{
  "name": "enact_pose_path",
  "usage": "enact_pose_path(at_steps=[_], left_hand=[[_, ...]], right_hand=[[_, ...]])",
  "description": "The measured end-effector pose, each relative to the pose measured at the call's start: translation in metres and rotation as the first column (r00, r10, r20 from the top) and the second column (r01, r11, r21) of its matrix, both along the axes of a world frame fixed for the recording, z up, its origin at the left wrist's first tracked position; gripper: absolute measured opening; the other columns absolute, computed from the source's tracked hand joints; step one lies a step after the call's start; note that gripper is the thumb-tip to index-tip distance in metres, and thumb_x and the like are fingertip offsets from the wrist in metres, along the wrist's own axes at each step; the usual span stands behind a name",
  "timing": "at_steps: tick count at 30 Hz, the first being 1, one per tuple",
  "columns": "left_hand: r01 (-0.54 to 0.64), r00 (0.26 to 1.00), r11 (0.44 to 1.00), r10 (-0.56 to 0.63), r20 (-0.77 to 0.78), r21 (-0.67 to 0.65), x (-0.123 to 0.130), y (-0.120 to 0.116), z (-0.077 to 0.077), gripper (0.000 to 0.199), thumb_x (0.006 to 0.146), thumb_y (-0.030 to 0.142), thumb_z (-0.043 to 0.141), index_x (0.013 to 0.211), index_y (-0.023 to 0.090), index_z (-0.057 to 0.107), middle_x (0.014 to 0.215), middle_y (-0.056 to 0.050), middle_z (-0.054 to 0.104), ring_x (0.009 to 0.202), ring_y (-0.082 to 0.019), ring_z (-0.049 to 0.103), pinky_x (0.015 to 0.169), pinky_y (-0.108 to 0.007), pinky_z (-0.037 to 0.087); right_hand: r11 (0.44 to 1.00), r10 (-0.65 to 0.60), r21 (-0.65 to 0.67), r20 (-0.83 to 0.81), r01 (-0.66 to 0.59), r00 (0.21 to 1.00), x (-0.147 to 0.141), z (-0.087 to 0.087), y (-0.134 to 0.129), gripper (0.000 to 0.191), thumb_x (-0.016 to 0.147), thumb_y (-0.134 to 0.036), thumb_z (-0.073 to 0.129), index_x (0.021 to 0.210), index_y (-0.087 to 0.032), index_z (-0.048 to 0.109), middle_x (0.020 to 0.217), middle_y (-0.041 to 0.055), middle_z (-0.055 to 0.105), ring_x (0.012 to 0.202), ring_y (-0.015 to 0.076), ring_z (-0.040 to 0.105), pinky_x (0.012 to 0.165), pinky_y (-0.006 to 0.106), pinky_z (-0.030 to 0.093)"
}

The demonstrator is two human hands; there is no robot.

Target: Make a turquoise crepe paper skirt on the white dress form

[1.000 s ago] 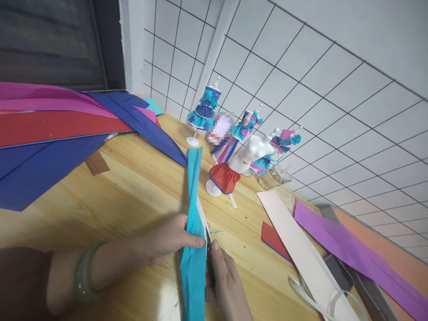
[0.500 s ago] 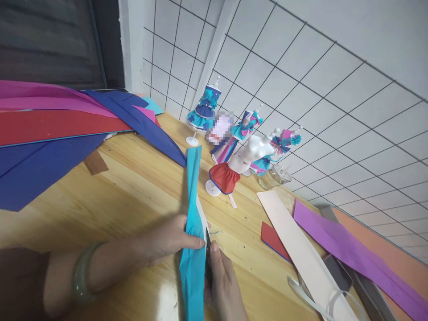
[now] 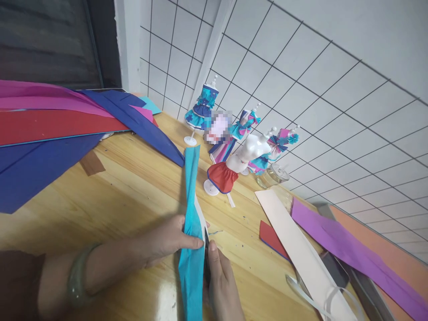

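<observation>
The left hand clamps the turquoise strip upright in view, over the wooden table. The right hand grips a dark tool, mostly hidden, at the strip's right edge. Beyond, right of the red-skirted mannequin, a clear container shows pale yellowish contents, unidentifiable.

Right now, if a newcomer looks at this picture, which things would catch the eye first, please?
Probably first the turquoise strip, running up from the picture's bottom edge, held by the left fingers while the right fingers hold a dark tool at its edge. Next, the white mannequin in a red skirt, beyond the strip on the wooden table. Then the pink, red and blue sheets at the left.
</observation>
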State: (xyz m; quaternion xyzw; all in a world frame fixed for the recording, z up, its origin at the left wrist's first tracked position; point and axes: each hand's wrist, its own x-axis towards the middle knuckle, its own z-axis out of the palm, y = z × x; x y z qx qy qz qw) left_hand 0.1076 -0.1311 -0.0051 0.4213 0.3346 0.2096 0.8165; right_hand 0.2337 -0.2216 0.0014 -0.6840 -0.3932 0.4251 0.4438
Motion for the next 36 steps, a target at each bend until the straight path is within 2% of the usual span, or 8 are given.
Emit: enact_pose_path(at_steps=[6,13,19,29,36], left_hand=[[0.005,1.0,1.0,-0.005,0.001,0.004,0.0,0.002,0.0,0.022,0.065,0.022,0.072,0.086,0.017,0.067,0.083,-0.002,0.071,0.086,-0.021,0.064,0.08,-0.032,0.049],[0.011,1.0,1.0,-0.011,-0.002,0.019,0.0,0.001,-0.002,0.02,0.065,0.022,0.072,0.084,0.018,0.068,0.084,-0.001,0.071,0.084,-0.019,0.064,0.078,-0.03,0.049],[0.017,1.0,1.0,-0.017,-0.003,0.012,-0.001,0.001,-0.001,0.022,0.066,0.021,0.071,0.087,0.017,0.067,0.084,-0.001,0.071,0.084,-0.019,0.064,0.079,-0.031,0.049],[0.026,1.0,0.999,-0.026,0.0,0.022,-0.001,0.002,-0.001,0.018,0.065,0.021,0.071,0.083,0.017,0.066,0.081,-0.001,0.071,0.082,-0.019,0.064,0.078,-0.031,0.049],[0.038,0.999,0.999,-0.037,0.036,-0.017,-0.001,0.001,0.001,0.015,0.066,0.021,0.071,0.079,0.016,0.066,0.077,-0.001,0.07,0.075,-0.018,0.064,0.073,-0.03,0.05]], right_hand=[[1.0,0.021,-0.008,0.038,-0.021,0.999,0.0,0.0,0.001,0.058,0.083,-0.065,0.038,0.088,-0.016,0.068,0.072,0.0065,0.064,0.067,0.0203,0.056,0.06,0.028,0.045],[0.997,0.07,-0.021,-0.081,-0.072,0.994,-0.003,0.006,0.002,0.05,0.086,-0.059,0.04,0.079,-0.016,0.064,0.063,0.0014,0.055,0.066,0.0179,0.052,0.064,0.026,0.043],[0.994,0.111,0.017,-0.074,-0.11,0.991,-0.003,0.012,0.003,0.046,0.086,-0.057,0.039,0.075,-0.018,0.061,0.071,0.0037,0.06,0.073,0.0181,0.054,0.071,0.025,0.043],[0.991,0.118,-0.05,-0.062,-0.121,0.991,-0.002,0.01,0.005,0.043,0.089,-0.054,0.035,0.064,-0.02,0.044,0.057,-0.0046,0.036,0.054,0.0116,0.034,0.051,0.023,0.031],[0.991,0.112,-0.068,-0.079,-0.118,0.991,-0.002,0.009,0.005,0.043,0.088,-0.055,0.037,0.063,-0.02,0.042,0.054,-0.0057,0.034,0.05,0.0109,0.031,0.048,0.023,0.027]])
